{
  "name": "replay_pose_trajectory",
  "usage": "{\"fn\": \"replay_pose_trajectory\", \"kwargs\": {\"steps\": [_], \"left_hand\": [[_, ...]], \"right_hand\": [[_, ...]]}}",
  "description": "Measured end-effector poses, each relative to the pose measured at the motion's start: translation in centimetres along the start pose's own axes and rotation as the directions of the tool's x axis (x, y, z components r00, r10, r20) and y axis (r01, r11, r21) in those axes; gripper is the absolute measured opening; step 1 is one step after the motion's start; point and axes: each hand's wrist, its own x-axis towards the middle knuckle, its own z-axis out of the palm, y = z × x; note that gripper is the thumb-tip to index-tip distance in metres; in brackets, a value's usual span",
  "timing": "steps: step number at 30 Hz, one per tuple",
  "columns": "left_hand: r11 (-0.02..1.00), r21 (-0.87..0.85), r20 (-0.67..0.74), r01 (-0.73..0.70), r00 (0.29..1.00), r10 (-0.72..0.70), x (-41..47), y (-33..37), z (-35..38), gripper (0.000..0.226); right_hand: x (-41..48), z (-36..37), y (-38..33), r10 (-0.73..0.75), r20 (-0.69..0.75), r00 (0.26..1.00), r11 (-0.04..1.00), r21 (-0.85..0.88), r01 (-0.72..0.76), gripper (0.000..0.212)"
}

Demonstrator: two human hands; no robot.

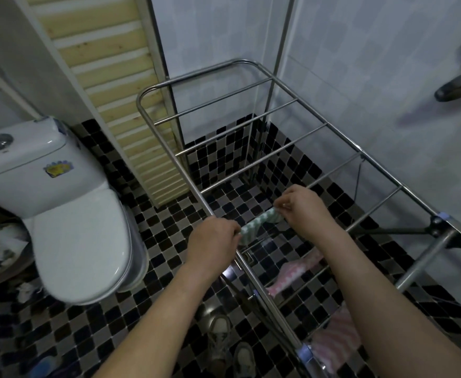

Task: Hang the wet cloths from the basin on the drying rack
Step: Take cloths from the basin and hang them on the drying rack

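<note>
Gripping the green cloth (259, 225) ends in my left hand (213, 242) and right hand (304, 208). Draped unevenly over the rack (193, 186) below, it could slip.

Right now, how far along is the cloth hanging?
Done: two pink striped cloths hang on the nearest rails of the drying rack. In hand: left hand and right hand grip the ends of a green patterned cloth at the next rail. Left: the basin is out of view, so remaining cloths cannot be counted.
</note>
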Motion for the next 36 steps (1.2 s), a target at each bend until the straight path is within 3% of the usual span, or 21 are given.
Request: {"fn": "replay_pose_trajectory", "kwargs": {"steps": [6, 12, 16, 22, 27, 31, 34, 36], "left_hand": [[0.993, 0.107, -0.048, 0.039, 0.998, -0.034, -0.6, 1.4, 0.4, 0.014], [0.993, -0.095, -0.163, 0.065, 0.983, -0.080, -3.0, 2.0, -0.1, 0.024], [0.951, -0.287, -0.217, 0.114, 0.959, -0.181, -7.1, 1.8, -1.6, 0.023], [0.811, -0.545, -0.259, 0.212, 0.877, -0.404, -14.7, -1.6, -4.2, 0.020], [0.723, -0.574, -0.340, 0.384, 0.692, -0.637, -21.9, -6.0, -5.4, 0.018], [0.557, -0.638, -0.219, 0.532, 0.568, -0.793, -28.7, -9.7, -5.2, 0.022], [0.412, -0.687, -0.189, 0.598, 0.400, -0.897, -36.9, -13.2, -4.8, 0.021], [0.342, -0.718, -0.143, 0.607, 0.352, -0.925, -39.5, -14.1, -4.2, 0.022]], "right_hand": [[-0.3, 0.5, 0.0, -0.037, -0.062, 0.997, 0.996, -0.081, 0.031, 0.021], [-1.3, -0.4, -1.7, -0.007, 0.026, 1.000, 0.993, -0.115, 0.010, 0.050], [-3.3, -1.0, -4.2, -0.047, -0.032, 0.998, 0.977, 0.204, 0.053, 0.030], [-6.4, -0.8, -11.1, -0.131, 0.069, 0.989, 0.835, 0.545, 0.072, 0.018], [-9.2, 2.0, -19.3, -0.326, 0.159, 0.932, 0.729, 0.669, 0.141, 0.015], [-12.5, 5.9, -26.3, -0.460, 0.281, 0.843, 0.659, 0.744, 0.111, 0.014], [-17.2, 10.3, -32.8, -0.559, 0.429, 0.709, 0.646, 0.762, 0.049, 0.015], [-18.8, 12.3, -34.3, -0.574, 0.485, 0.660, 0.659, 0.752, 0.021, 0.017]]}}
